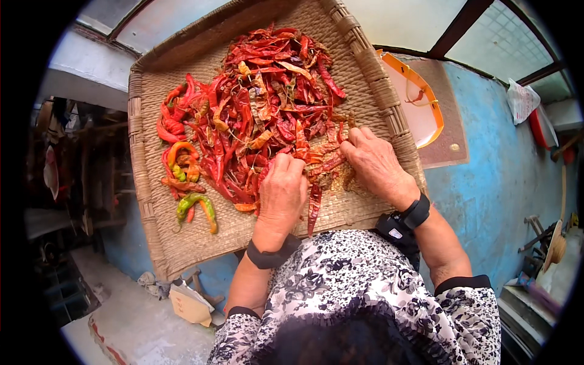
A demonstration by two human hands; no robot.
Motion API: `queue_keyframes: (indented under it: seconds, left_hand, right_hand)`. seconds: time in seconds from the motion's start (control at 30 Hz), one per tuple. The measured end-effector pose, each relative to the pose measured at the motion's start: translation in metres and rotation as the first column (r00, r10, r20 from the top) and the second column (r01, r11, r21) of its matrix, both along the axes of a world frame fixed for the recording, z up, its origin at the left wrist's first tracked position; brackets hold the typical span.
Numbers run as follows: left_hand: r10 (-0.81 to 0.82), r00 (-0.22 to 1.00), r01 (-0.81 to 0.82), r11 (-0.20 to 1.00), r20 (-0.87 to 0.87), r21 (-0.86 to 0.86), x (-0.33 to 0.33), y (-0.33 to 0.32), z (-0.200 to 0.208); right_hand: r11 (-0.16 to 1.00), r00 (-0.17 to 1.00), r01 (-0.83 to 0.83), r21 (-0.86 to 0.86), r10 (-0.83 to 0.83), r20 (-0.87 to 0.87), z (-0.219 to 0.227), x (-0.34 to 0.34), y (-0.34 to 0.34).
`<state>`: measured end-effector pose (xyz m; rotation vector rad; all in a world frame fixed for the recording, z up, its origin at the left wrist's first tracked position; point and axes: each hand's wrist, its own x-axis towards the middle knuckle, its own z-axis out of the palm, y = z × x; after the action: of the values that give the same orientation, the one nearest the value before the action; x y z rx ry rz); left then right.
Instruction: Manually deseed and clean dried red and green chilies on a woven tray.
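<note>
In the near part of the woven basket (386, 91), a dark red chili (314, 210) lies lengthwise near to far, narrow tip nearest. Beside it the left hand (284, 185) and, farther, the right hand (378, 165) reach forward, backs up, fingers half-curled; their grip cannot be told. Beyond, heaped red chilies (243, 118) point every way.

Bright, soft light covers the peppers (222, 159), and the far windows (496, 39) glow pale. The left side sinks into shadow. Wide-lens distortion bends the outer edges.
</note>
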<state>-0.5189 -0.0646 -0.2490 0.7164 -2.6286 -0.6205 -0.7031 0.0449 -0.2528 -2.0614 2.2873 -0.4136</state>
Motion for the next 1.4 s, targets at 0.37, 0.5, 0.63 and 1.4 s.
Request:
queue_keyframes:
  seconds: [0.37, 0.5, 0.63, 1.4]
  left_hand:
    - [0.148, 0.982, -0.125, 0.975, -0.119, 0.184, 0.006, -0.005, 0.015]
    - [0.119, 0.984, -0.099, 0.984, -0.130, 0.150, 0.008, -0.006, 0.014]
    - [0.122, 0.980, -0.097, 0.983, -0.159, 0.155, 0.006, -0.006, 0.014]
    - [-0.211, 0.963, 0.204, 0.977, 0.167, 0.058, 0.051, 0.039, 0.011]
  right_hand:
    - [0.999, 0.999, 0.009, 0.034, -0.010, 0.032, -0.004, 0.008, -0.016]
    - [0.999, 1.000, -0.023, 0.046, 0.023, 0.010, 0.000, 0.004, -0.010]
    - [1.000, 1.000, -0.013, -0.007, 0.013, 0.019, 0.001, 0.002, -0.001]
    - [0.904, 0.974, 0.225, -0.362, -0.197, 0.113, 0.023, -0.023, 0.013]
